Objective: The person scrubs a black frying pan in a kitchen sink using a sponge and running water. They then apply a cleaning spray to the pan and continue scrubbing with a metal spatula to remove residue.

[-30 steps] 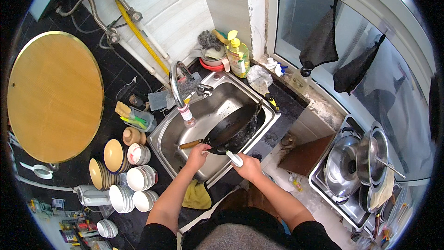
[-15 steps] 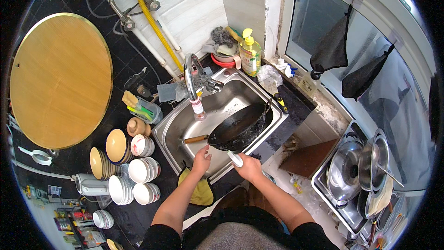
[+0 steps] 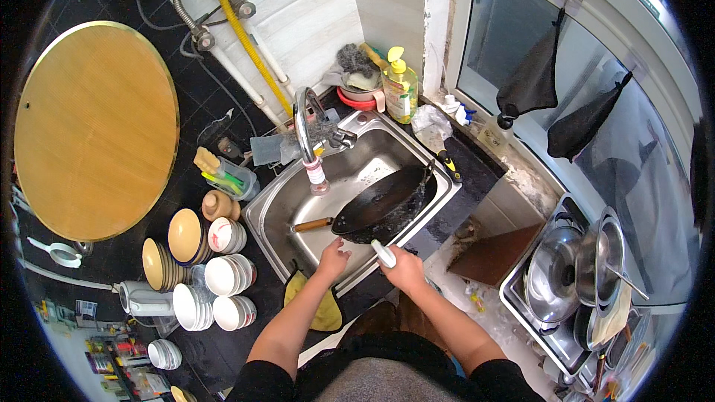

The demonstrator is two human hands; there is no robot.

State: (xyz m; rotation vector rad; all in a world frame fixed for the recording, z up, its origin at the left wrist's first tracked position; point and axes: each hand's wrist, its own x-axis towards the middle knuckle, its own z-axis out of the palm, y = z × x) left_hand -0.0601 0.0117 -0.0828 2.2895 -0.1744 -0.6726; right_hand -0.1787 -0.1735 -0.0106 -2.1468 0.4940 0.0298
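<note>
Two hands at the sink, one dark pan between them

Both of your hands work at the near rim of the steel sink (image 3: 277,205). Your left hand (image 3: 332,260) rests with fingers bent against the near edge of the black frying pan (image 3: 383,202), which lies tilted inside the basin just beyond your knuckles; whether the fingers actually grip the rim cannot be told from here. The pan's wooden handle (image 3: 313,225) juts out just to the left of that hand, untouched. Your right hand (image 3: 404,269) is clamped around a small white object (image 3: 384,254), its tip poking out toward the pan's near edge; what kind of tool it is cannot be made out.

Beyond both hands, the tap (image 3: 307,128) arches over the basin. Just below your left wrist a yellow cloth (image 3: 322,308) hangs over the counter edge. Well to the left of that hand stand stacked white bowls (image 3: 222,275). Far past your right hand, a yellow-green soap bottle (image 3: 400,89) sits at the sink's back corner.
</note>
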